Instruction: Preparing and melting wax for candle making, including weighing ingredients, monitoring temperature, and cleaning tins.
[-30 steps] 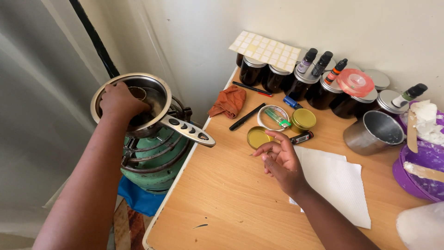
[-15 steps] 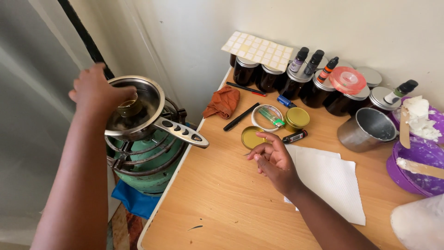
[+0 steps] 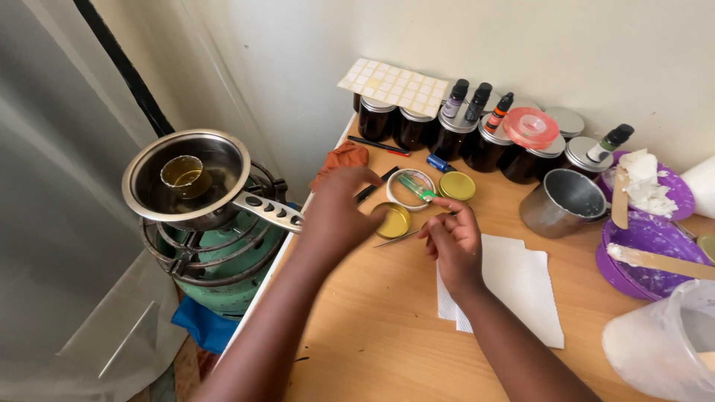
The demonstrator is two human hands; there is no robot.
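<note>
Tins, jars and small bottles crowd the back of my wooden table [image 3: 372,327] in the head view. My left hand [image 3: 339,212] hangs over the open gold tin [image 3: 393,220], fingers curled loosely downward; it is blurred, and I cannot tell whether it grips anything. My right hand [image 3: 453,240] rests beside the white paper towel [image 3: 514,286], thumb and fingertips pinched on one end of a thin stick [image 3: 398,237] that lies slanted across the wood just below the tin. The stick looks light and stiff, likely to roll or snap if pressed, so a fingertip pinch near its end suits it. The shallow tin should be light and smooth-walled, best taken by the rim. Off to my left, a steel pot [image 3: 186,179] with a small cup [image 3: 182,173] of yellow liquid inside sits on a green gas burner [image 3: 223,268], well apart from both hands.
</note>
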